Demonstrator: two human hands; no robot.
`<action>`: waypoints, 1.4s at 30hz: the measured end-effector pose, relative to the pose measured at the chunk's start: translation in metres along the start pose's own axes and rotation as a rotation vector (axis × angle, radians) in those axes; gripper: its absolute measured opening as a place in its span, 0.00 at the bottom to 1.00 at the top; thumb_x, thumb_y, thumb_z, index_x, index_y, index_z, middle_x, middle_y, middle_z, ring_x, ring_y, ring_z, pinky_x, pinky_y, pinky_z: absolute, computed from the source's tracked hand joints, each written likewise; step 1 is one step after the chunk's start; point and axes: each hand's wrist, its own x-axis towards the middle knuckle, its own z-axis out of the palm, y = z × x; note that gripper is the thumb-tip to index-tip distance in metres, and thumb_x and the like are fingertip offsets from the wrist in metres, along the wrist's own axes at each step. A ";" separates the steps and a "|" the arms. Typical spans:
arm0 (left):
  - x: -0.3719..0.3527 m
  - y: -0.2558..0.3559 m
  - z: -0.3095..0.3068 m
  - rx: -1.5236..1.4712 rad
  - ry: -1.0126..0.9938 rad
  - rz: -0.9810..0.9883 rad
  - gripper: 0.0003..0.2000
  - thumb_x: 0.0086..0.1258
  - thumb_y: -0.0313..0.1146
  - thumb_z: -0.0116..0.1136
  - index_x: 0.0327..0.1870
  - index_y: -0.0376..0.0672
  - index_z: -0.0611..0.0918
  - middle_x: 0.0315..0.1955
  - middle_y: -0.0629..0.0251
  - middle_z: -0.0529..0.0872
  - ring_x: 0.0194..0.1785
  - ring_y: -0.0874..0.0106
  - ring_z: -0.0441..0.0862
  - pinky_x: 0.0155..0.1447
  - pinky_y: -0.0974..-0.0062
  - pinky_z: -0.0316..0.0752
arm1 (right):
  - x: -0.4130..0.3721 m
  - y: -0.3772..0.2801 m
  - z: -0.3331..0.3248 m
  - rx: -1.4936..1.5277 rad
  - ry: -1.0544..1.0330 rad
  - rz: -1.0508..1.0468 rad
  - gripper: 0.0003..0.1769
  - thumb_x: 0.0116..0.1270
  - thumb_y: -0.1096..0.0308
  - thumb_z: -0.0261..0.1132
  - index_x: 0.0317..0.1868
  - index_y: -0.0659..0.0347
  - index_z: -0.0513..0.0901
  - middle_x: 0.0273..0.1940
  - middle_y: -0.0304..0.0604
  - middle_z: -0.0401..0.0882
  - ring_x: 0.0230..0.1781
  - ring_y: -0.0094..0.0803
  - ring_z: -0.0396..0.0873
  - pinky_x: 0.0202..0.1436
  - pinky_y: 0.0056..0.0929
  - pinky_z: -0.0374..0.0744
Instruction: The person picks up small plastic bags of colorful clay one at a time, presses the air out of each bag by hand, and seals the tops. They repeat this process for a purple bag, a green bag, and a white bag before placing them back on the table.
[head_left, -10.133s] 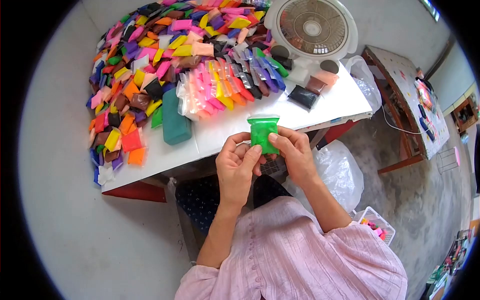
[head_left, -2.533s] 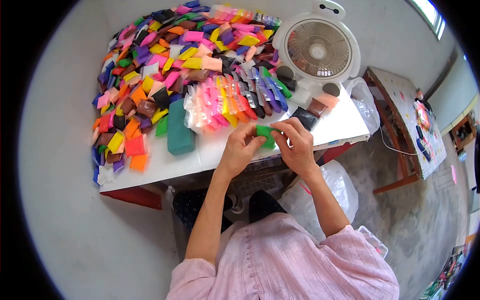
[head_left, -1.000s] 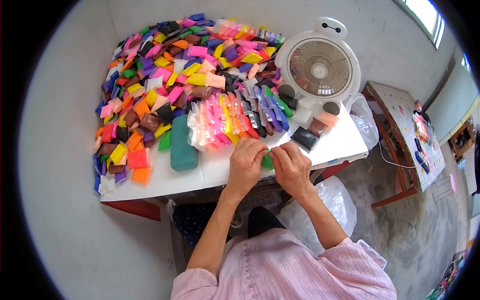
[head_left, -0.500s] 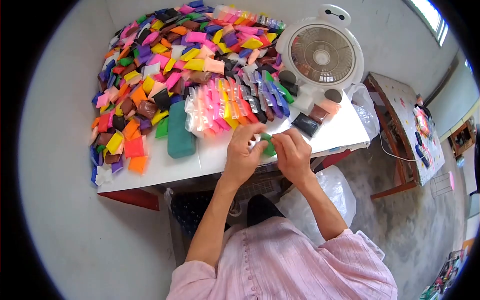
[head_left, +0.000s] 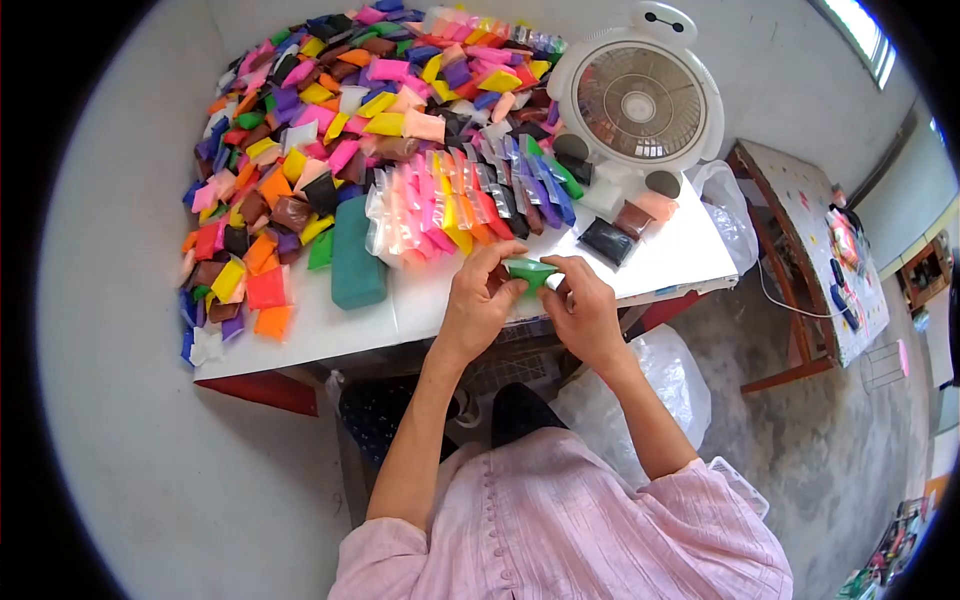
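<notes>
A small green packet (head_left: 530, 274) in clear plastic is held between my two hands, just over the table's front edge. My left hand (head_left: 480, 305) pinches its left side with thumb and fingers. On its right side my right hand (head_left: 583, 312) grips it the same way. Beyond my hands lies a leaning row of colored packets (head_left: 470, 200), running from pale pink through yellow, red and black to blue and green. Left of that row sits a dark green block (head_left: 357, 255). A black packet (head_left: 606, 241) lies right of the row, beside a brown packet (head_left: 633, 219).
A large heap of mixed colored packets (head_left: 300, 140) covers the table's left and back. A white fan (head_left: 640, 95) stands at the back right. Plastic bags (head_left: 660, 385) hang below the table's front edge. Another table (head_left: 800, 210) stands to the right.
My hands have turned the green packet so more of its broad face shows. The fingers of both hands have spread a little along its sides.
</notes>
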 end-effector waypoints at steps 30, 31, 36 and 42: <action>0.005 0.000 0.002 -0.053 -0.055 -0.061 0.10 0.69 0.22 0.57 0.50 0.38 0.80 0.43 0.69 0.81 0.43 0.80 0.77 0.48 0.82 0.73 | 0.007 -0.012 -0.001 0.147 0.233 0.020 0.07 0.58 0.78 0.71 0.36 0.63 0.82 0.31 0.41 0.78 0.21 0.24 0.75 0.23 0.23 0.70; 0.005 0.001 0.002 -0.071 -0.055 -0.068 0.10 0.69 0.22 0.57 0.50 0.38 0.80 0.43 0.69 0.81 0.44 0.80 0.77 0.49 0.81 0.73 | 0.008 -0.014 -0.002 0.142 0.223 0.044 0.07 0.58 0.78 0.71 0.36 0.63 0.82 0.30 0.41 0.78 0.21 0.24 0.75 0.23 0.24 0.71; 0.004 0.009 -0.007 0.031 -0.094 0.042 0.11 0.69 0.24 0.57 0.51 0.37 0.81 0.43 0.65 0.81 0.47 0.75 0.78 0.53 0.77 0.73 | 0.006 -0.013 -0.002 -0.085 0.223 -0.117 0.07 0.59 0.77 0.69 0.38 0.63 0.82 0.31 0.46 0.77 0.27 0.41 0.79 0.27 0.35 0.76; 0.006 0.004 0.004 0.076 0.054 0.233 0.07 0.63 0.23 0.61 0.41 0.35 0.83 0.37 0.60 0.83 0.41 0.64 0.79 0.45 0.72 0.74 | 0.006 -0.006 0.002 -0.133 0.268 -0.247 0.07 0.59 0.78 0.69 0.36 0.63 0.80 0.29 0.45 0.75 0.25 0.41 0.77 0.27 0.35 0.75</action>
